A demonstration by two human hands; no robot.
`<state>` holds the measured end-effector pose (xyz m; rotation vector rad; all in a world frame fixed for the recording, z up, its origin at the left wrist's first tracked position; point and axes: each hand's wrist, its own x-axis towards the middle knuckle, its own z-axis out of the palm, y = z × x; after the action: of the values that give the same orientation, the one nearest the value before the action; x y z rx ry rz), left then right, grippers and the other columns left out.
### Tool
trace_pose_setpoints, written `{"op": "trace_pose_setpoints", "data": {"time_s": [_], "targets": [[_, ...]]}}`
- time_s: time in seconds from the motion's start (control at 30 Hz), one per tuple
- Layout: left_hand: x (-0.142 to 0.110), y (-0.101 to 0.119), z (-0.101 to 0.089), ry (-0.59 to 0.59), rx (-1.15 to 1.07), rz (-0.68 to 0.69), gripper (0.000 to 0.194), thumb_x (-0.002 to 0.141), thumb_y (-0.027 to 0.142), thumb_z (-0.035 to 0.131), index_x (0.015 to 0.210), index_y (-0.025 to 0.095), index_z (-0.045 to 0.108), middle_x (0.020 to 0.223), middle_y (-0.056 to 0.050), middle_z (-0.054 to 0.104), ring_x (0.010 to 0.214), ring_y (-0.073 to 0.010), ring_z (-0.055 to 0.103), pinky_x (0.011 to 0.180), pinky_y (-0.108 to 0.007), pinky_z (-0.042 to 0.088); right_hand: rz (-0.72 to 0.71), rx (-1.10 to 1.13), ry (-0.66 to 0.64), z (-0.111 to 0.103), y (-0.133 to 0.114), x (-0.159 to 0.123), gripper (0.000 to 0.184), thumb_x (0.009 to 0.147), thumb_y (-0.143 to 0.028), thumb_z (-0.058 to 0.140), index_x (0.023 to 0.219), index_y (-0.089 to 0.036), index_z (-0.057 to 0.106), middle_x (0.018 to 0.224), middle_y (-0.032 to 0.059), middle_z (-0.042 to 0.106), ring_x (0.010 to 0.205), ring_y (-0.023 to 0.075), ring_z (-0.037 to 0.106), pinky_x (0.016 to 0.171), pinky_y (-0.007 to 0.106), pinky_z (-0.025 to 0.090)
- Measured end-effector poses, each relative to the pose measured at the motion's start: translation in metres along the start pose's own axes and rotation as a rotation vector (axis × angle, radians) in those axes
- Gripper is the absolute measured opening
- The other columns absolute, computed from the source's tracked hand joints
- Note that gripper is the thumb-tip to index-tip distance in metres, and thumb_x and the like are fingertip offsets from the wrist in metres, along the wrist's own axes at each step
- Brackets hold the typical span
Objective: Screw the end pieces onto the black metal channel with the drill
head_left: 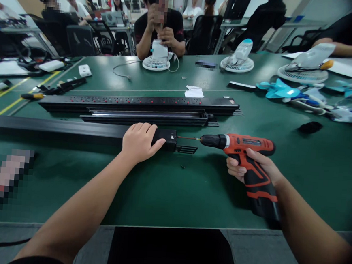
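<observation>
My left hand (139, 142) is wrapped over the right end of a long black metal housing (57, 127) that lies on the green table. In my right hand (254, 164) is an orange and black cordless drill (248, 144), held by its handle. Its long thin bit (189, 138) points left and reaches the end face of the housing; whether it sits in a screw I cannot tell. Slotted black tabs (187, 149) stick out below that end. A tiny dark piece (182, 166) lies on the table just in front.
Behind the housing lie a long black power strip (142, 101) and a narrower black rail (146, 116). White fans (156, 59), blue fan blades (278, 89) and a screwdriver (32, 96) are farther off. A person (161, 25) works on a fan across the table.
</observation>
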<state>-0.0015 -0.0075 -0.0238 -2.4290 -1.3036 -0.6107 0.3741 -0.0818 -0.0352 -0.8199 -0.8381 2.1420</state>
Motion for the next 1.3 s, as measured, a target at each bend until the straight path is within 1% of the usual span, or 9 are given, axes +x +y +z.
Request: {"op": "trace_pose_setpoints", "data": {"time_s": [0.13, 0.33, 0.5, 0.67, 0.77, 0.9, 1.07, 1.2, 1.3], "targets": [[0.001, 0.001, -0.001, -0.003, 0.003, 0.002, 0.058, 0.102, 0.059, 0.040, 0.117, 0.013, 0.071, 0.104, -0.015, 0.074, 0.096, -0.0332, 0.068, 0.086, -0.048, 0.052, 0.010, 0.004, -0.014, -0.001, 0.000, 0.001, 0.036, 0.076, -0.055, 0.045, 0.082, -0.020, 0.053, 0.063, -0.0029, 0.042, 0.052, 0.0084, 0.031, 0.044, 0.020, 0.033], [0.001, 0.001, -0.001, 0.002, -0.004, 0.002, 0.058, 0.102, 0.058, 0.041, 0.117, 0.012, 0.071, 0.103, -0.015, 0.073, 0.095, -0.0332, 0.068, 0.087, -0.048, 0.052, -0.019, 0.015, -0.014, 0.004, 0.000, 0.001, 0.036, 0.075, -0.055, 0.046, 0.081, -0.020, 0.055, 0.062, -0.0028, 0.043, 0.052, 0.0082, 0.031, 0.045, 0.020, 0.034], [0.000, 0.000, 0.000, 0.000, -0.014, -0.007, 0.056, 0.101, 0.059, 0.041, 0.117, 0.014, 0.071, 0.104, -0.015, 0.074, 0.097, -0.0337, 0.068, 0.087, -0.048, 0.052, -0.030, 0.017, 0.001, 0.007, 0.000, 0.002, 0.034, 0.074, -0.054, 0.049, 0.080, -0.020, 0.055, 0.063, -0.0027, 0.044, 0.051, 0.0083, 0.030, 0.045, 0.021, 0.034], [0.000, 0.001, -0.001, 0.004, 0.000, -0.008, 0.056, 0.102, 0.060, 0.040, 0.116, 0.016, 0.071, 0.103, -0.014, 0.074, 0.097, -0.0326, 0.068, 0.087, -0.046, 0.052, -0.031, 0.012, 0.030, 0.004, 0.000, 0.001, 0.034, 0.075, -0.054, 0.047, 0.080, -0.021, 0.054, 0.064, -0.0028, 0.044, 0.051, 0.0081, 0.030, 0.046, 0.022, 0.034], [0.001, 0.001, -0.002, -0.004, 0.000, -0.008, 0.057, 0.102, 0.060, 0.038, 0.116, 0.015, 0.071, 0.104, -0.014, 0.074, 0.097, -0.0330, 0.068, 0.087, -0.047, 0.052, -0.009, 0.007, 0.029, 0.001, 0.001, 0.001, 0.035, 0.075, -0.055, 0.046, 0.081, -0.021, 0.053, 0.063, -0.0033, 0.042, 0.052, 0.0082, 0.030, 0.045, 0.022, 0.034], [0.001, 0.001, -0.001, -0.011, -0.013, -0.013, 0.057, 0.101, 0.059, 0.040, 0.117, 0.014, 0.070, 0.104, -0.015, 0.074, 0.097, -0.0336, 0.068, 0.088, -0.048, 0.052, -0.015, 0.009, 0.056, -0.002, 0.001, 0.000, 0.034, 0.075, -0.054, 0.047, 0.086, -0.022, 0.051, 0.070, -0.0020, 0.044, 0.053, 0.0085, 0.032, 0.045, 0.022, 0.035], [0.000, 0.001, -0.001, -0.017, -0.017, -0.014, 0.057, 0.101, 0.059, 0.041, 0.118, 0.014, 0.070, 0.106, -0.015, 0.074, 0.099, -0.0342, 0.068, 0.088, -0.048, 0.051, 0.008, 0.051, 0.034, -0.003, 0.002, 0.000, 0.035, 0.075, -0.054, 0.047, 0.086, -0.021, 0.052, 0.070, -0.0019, 0.045, 0.054, 0.0082, 0.032, 0.046, 0.022, 0.036], [0.001, 0.001, -0.002, -0.023, -0.011, -0.015, 0.057, 0.101, 0.059, 0.040, 0.117, 0.014, 0.071, 0.104, -0.015, 0.073, 0.098, -0.0340, 0.068, 0.088, -0.048, 0.051, -0.040, 0.078, 0.040, 0.000, 0.003, 0.001, 0.039, 0.073, -0.058, 0.049, 0.086, -0.021, 0.052, 0.073, -0.0018, 0.046, 0.053, 0.0072, 0.031, 0.047, 0.021, 0.037], [0.001, 0.001, -0.001, -0.023, -0.003, -0.011, 0.057, 0.101, 0.059, 0.041, 0.117, 0.013, 0.070, 0.104, -0.015, 0.073, 0.098, -0.0338, 0.068, 0.088, -0.048, 0.051, -0.064, 0.050, 0.038, 0.002, 0.002, 0.000, 0.040, 0.071, -0.059, 0.052, 0.088, -0.023, 0.051, 0.074, -0.0022, 0.046, 0.053, 0.0066, 0.031, 0.048, 0.020, 0.038]]}}
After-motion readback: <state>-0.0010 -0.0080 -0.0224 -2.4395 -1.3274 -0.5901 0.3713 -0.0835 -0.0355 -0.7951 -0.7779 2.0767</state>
